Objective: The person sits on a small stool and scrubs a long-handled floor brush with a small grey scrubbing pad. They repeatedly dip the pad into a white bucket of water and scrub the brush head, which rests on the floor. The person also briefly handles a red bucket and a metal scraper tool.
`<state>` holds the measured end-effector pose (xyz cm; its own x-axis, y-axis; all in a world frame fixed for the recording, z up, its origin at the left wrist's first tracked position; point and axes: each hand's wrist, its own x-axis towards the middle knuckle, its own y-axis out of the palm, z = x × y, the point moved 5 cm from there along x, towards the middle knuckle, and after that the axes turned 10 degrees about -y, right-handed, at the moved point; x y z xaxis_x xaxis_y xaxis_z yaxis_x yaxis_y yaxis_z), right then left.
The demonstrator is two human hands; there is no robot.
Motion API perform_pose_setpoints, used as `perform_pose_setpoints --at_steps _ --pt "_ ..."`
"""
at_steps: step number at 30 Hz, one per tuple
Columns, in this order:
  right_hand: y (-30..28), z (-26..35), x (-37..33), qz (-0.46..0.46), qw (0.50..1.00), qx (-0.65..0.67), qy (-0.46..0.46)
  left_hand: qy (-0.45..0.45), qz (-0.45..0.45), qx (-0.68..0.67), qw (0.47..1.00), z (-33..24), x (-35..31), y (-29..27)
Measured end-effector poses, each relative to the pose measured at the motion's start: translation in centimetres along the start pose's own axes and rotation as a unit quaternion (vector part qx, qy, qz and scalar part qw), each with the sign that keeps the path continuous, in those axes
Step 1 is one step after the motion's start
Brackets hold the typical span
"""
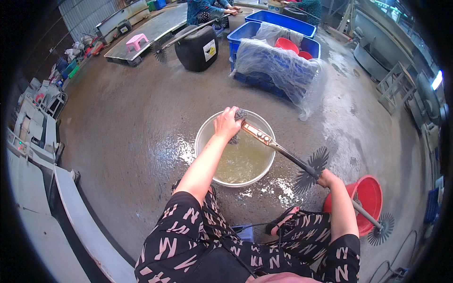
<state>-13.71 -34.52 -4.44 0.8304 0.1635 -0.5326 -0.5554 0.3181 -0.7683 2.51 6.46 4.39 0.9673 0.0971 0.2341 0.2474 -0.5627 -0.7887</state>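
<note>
My left hand is closed round a dark grey, fuzzy scrubbing pad and meets the end of a long metal shaft over a round whitish tub. Cloudy yellowish water stands in the tub. The shaft has a flat rust-coloured end piece with round fittings, and slants down to the right. Wrapped round its lower part is my right hand, just beside a black toothed disc. Beyond that hand the shaft crosses a red bucket and ends in another toothed disc.
Ahead stand blue crates draped with pale netting, with red basins inside. A black jerrycan with a similar shaft on top stands ahead left, near a pink stool. Two people work at the back. The concrete floor is wet.
</note>
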Motion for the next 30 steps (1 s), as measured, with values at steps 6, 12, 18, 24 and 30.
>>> perform_pose_setpoints --at_steps 6,12,18,24,30 --pt "-1.1 1.0 -1.3 -0.014 1.0 -0.003 -0.005 -0.113 -0.013 0.007 0.994 0.2 1.0 -1.5" --pt "2.0 -4.6 2.8 -0.037 0.995 -0.017 -0.09 -0.07 0.021 -0.012 0.997 -0.3 0.3 0.5" --pt "1.8 -2.9 1.4 -0.005 0.999 0.006 0.039 -0.137 -0.014 0.027 0.99 2.2 1.2 -0.7" --pt "0.8 -3.1 1.6 -0.041 0.997 -0.055 -0.04 -0.025 -0.009 -0.025 0.999 -0.5 0.8 -0.1" --pt "1.5 -2.4 1.3 -0.032 0.998 -0.048 -0.024 -0.143 0.009 0.034 0.989 6.8 1.0 1.1"
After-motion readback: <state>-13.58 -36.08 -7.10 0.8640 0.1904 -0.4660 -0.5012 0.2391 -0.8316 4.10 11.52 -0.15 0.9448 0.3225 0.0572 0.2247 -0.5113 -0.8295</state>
